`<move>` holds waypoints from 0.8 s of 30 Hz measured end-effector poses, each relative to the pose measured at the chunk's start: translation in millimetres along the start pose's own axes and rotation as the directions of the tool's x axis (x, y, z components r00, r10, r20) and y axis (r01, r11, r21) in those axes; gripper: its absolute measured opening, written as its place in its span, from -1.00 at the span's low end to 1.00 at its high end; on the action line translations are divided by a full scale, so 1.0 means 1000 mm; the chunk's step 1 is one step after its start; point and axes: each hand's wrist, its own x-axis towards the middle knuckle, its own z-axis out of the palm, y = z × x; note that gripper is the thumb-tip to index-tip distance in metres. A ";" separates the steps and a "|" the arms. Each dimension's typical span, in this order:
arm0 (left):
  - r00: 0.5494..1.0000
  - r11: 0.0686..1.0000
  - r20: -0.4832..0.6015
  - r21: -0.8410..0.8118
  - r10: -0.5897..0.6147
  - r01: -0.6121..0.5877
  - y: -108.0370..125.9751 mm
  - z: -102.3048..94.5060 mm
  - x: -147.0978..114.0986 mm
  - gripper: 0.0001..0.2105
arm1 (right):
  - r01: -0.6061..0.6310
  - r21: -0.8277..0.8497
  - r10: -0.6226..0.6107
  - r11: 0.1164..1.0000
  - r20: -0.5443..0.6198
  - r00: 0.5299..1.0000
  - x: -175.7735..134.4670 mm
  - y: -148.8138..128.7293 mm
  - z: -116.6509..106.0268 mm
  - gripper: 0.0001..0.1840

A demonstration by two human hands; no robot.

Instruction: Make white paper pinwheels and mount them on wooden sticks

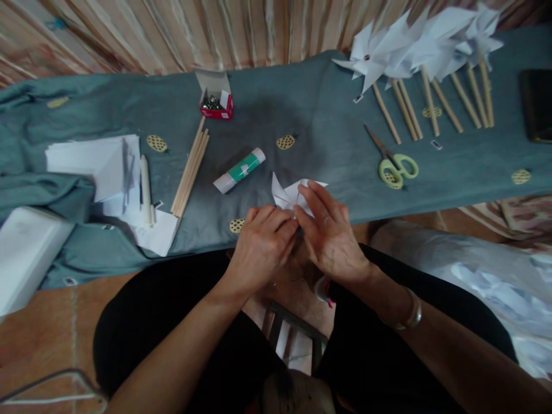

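Note:
Between my two hands, at the front edge of the cloth, is a white paper pinwheel (282, 195) with folded, pointed blades. My left hand (265, 241) grips its lower left side with the fingers curled together. From the other side my right hand (330, 233) pinches it, the fingers bent over a blade. The part of the paper under my fingertips is hidden. A glue stick (241, 169) with a green label lies just beyond my left hand. Farther right rest scissors (394, 164) with light green handles, blades pointing away.
Finished paper pinwheels on wooden sticks (401, 52) lie at the back right. A red box of metal pins (215, 106) stands open at the back. Wooden sticks (190, 172), a pale pen-like tool (145, 187) and paper sheets (92, 164) are on the left. A dark object (537, 106) sits far right.

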 end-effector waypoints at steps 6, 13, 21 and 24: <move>1.000 1.000 -0.001 0.007 -0.009 0.009 -0.001 0.001 0.002 -0.86 | -0.015 0.174 0.013 0.985 0.011 1.000 0.003 0.003 0.001 -0.58; 1.000 0.999 -0.027 0.039 -0.005 0.006 -0.002 0.005 0.002 -0.85 | -0.054 0.151 0.053 0.987 0.015 0.999 0.006 0.007 -0.007 -0.66; 0.999 1.000 -0.045 0.027 -0.003 0.004 -0.003 0.006 0.000 -0.83 | -0.140 0.327 0.194 0.935 -0.136 0.972 0.005 0.020 -0.016 -0.63; 0.999 1.000 -0.050 0.030 -0.001 0.002 -0.003 0.005 0.000 -0.83 | -0.250 0.351 0.321 0.902 -0.161 0.933 0.008 0.024 -0.016 -0.58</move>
